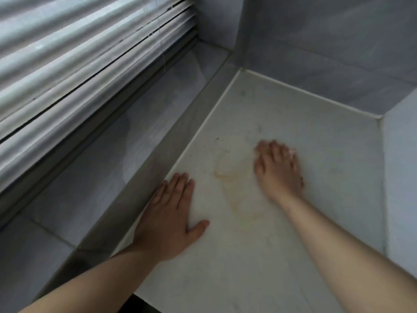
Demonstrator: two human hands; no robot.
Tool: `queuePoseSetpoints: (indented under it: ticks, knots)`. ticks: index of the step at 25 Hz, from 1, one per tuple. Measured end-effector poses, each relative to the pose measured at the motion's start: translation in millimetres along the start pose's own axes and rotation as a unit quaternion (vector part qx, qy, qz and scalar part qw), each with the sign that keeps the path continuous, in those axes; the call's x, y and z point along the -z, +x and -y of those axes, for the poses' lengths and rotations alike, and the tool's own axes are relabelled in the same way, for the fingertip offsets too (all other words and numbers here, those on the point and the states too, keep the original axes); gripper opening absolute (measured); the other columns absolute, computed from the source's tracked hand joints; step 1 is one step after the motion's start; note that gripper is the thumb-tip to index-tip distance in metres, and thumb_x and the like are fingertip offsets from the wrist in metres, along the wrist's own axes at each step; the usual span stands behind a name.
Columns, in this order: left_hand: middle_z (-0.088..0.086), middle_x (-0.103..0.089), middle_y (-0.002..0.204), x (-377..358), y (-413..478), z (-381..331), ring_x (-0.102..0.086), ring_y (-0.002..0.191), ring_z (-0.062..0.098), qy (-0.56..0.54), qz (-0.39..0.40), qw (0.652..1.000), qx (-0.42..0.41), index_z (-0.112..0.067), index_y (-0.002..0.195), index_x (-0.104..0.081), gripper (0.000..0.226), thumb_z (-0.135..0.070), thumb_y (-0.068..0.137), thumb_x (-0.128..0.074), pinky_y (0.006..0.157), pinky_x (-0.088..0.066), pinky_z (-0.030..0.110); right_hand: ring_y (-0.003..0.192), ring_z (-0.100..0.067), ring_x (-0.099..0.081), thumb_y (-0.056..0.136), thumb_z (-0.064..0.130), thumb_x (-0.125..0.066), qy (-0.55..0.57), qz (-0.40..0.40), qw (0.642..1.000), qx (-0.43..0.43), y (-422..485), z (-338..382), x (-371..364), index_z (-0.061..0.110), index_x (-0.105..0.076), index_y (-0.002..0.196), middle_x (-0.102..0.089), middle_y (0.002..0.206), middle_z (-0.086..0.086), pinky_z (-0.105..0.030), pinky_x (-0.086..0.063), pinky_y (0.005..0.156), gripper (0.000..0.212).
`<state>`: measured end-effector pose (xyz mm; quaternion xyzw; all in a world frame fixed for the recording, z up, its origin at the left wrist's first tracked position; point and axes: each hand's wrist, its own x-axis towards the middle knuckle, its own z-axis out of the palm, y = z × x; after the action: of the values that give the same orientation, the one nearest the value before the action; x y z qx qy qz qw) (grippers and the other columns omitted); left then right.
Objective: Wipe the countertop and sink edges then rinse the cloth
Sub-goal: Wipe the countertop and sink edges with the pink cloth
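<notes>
Wiping looks unfinished: our left hand (171, 213) rests flat, open, on the countertop (316, 136) by its left edge. Our blurred right hand (278, 168) lies farther right; we cannot tell if it grips the cloth. A yellowish stain (225, 175) shows between them; sink edges and rinsing are left.

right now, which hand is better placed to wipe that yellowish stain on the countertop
Right, probably. The right hand is blurred just beside the yellowish stain on the countertop; whether it holds a cloth is unclear. The left hand lies flat near its left edge.
</notes>
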<state>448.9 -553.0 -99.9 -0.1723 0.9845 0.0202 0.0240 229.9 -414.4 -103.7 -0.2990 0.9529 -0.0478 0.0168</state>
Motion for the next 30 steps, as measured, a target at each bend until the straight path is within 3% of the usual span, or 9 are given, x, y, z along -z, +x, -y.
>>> queuePoseSetpoints:
  ticks: [1, 3, 8, 12, 15, 18, 23, 27, 30]
  knots:
    - [0.016, -0.04, 0.143, -0.8, 0.2, 0.1, -0.038, 0.133, 0.028, -0.001, -0.001, 1.0, 0.0, -0.002, 0.136, -0.042, 0.084, -0.064, 0.081, -0.029, 0.105, -0.021, 0.039, 0.144, -0.027, -0.016, 0.093, 0.039, -0.018, 0.015, 0.006, 0.998, -0.065, 20.2, 3.3, 2.9, 0.023, -0.026, 0.147, -0.021, 0.156, -0.009, -0.043, -0.005, 0.118, 0.057]
    - [0.016, -0.04, 0.143, -2.4, -1.0, -0.6, -0.037, 0.133, 0.028, -0.004, -0.002, 1.0, 0.0, -0.002, 0.136, -0.042, 0.084, -0.063, 0.079, -0.034, 0.105, -0.021, 0.04, 0.145, -0.027, -0.009, 0.098, 0.034, -0.026, 0.047, 0.019, 0.994, -0.095, 51.1, 35.8, 1.2, 0.023, -0.021, 0.149, -0.012, 0.159, -0.008, -0.043, -0.001, 0.118, 0.052]
    - [0.018, -0.04, 0.143, -3.9, -0.1, 0.0, -0.037, 0.133, 0.026, -0.008, -0.01, 1.0, 0.003, 0.002, 0.135, -0.041, 0.087, -0.062, 0.077, -0.037, 0.106, -0.022, 0.039, 0.146, -0.022, -0.004, 0.099, 0.033, -0.024, 0.07, 0.043, 0.992, 0.1, 33.9, 129.0, -5.9, 0.019, -0.015, 0.15, -0.011, 0.159, -0.004, -0.039, 0.005, 0.118, 0.054]
    - [0.018, -0.04, 0.143, -3.4, -1.1, 0.5, -0.037, 0.133, 0.027, -0.004, -0.004, 1.0, 0.003, 0.002, 0.135, -0.041, 0.087, -0.063, 0.078, -0.035, 0.106, -0.021, 0.04, 0.146, -0.016, -0.005, 0.1, 0.037, -0.023, 0.026, 0.041, 0.974, 0.221, -13.2, 77.9, 3.3, 0.034, -0.015, 0.149, -0.009, 0.159, 0.009, -0.031, 0.009, 0.115, 0.049]
    - [0.018, -0.038, 0.144, -3.0, -1.1, 0.1, -0.036, 0.134, 0.028, 0.004, -0.004, 1.0, 0.001, 0.002, 0.135, -0.041, 0.087, -0.064, 0.079, -0.033, 0.107, -0.02, 0.039, 0.146, -0.016, -0.006, 0.099, 0.036, -0.027, 0.003, 0.057, 0.991, 0.118, 16.8, 25.6, 10.3, 0.039, -0.016, 0.148, -0.01, 0.159, 0.01, -0.033, 0.003, 0.116, 0.05]
    - [0.019, -0.039, 0.143, -3.7, -0.9, 1.0, -0.037, 0.133, 0.029, 0.001, -0.017, 1.0, -0.001, 0.003, 0.135, -0.041, 0.088, -0.063, 0.079, -0.033, 0.107, -0.02, 0.039, 0.146, -0.018, -0.004, 0.099, 0.037, -0.025, 0.032, 0.073, 0.995, 0.063, 51.7, 40.6, 9.5, 0.036, -0.017, 0.148, -0.009, 0.159, 0.007, -0.038, 0.002, 0.116, 0.05]
    - [0.024, -0.052, 0.13, -5.5, -8.9, -2.3, -0.053, 0.119, 0.034, -0.063, -0.118, 0.99, 0.052, 0.008, 0.128, -0.047, 0.065, -0.036, 0.08, -0.041, 0.103, -0.029, 0.036, 0.146, -0.017, -0.006, 0.099, 0.036, -0.026, 0.027, 0.054, 0.971, 0.23, 15.0, 106.7, -0.4, 0.027, -0.02, 0.149, -0.014, 0.159, 0.006, -0.034, 0.006, 0.116, 0.051]
    - [0.025, -0.058, 0.122, -8.0, -11.8, -0.4, -0.058, 0.111, 0.036, -0.093, -0.163, 0.981, 0.049, 0.009, 0.121, -0.053, 0.054, -0.016, 0.077, -0.035, 0.101, -0.033, 0.036, 0.145, -0.016, -0.012, 0.099, 0.04, -0.029, 0.012, 0.081, 0.927, 0.366, -22.6, 100.6, 4.6, 0.029, -0.028, 0.147, -0.022, 0.156, 0.009, -0.031, 0.006, 0.115, 0.049]
    - [0.026, -0.058, 0.121, -9.8, -11.4, 0.8, -0.058, 0.109, 0.036, -0.095, -0.148, 0.983, 0.053, 0.009, 0.121, -0.053, 0.053, -0.017, 0.078, -0.035, 0.102, -0.032, 0.036, 0.137, -0.023, -0.037, 0.092, 0.039, -0.029, -0.024, 0.068, 0.895, 0.441, -34.8, 61.4, 7.9, 0.032, -0.049, 0.135, -0.044, 0.146, 0.006, -0.032, -0.008, 0.114, 0.047]
